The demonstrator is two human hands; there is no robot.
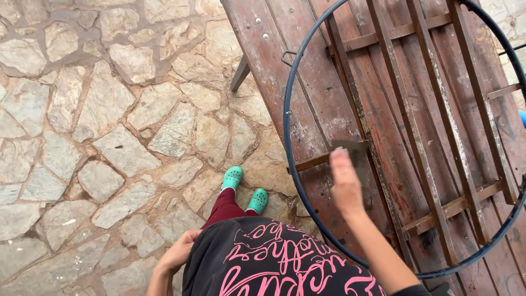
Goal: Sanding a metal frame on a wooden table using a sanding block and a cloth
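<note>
My right hand [346,185] presses a dark piece of abrasive sheet [357,153] against a rusty metal bar of a grid frame [438,137] set inside a large dark blue metal hoop [286,131]. The hand looks slightly blurred. The hoop and frame lie on a worn reddish-brown wooden table [274,60]. My left hand [178,253] hangs at my side by my hip, fingers curled, touching my dark shirt and holding nothing I can see.
The ground is irregular stone paving [109,137]. My feet in green clogs [244,189] stand close to the table's edge. A table leg [240,74] angles down at the left side. A blue object [522,118] peeks in at the right edge.
</note>
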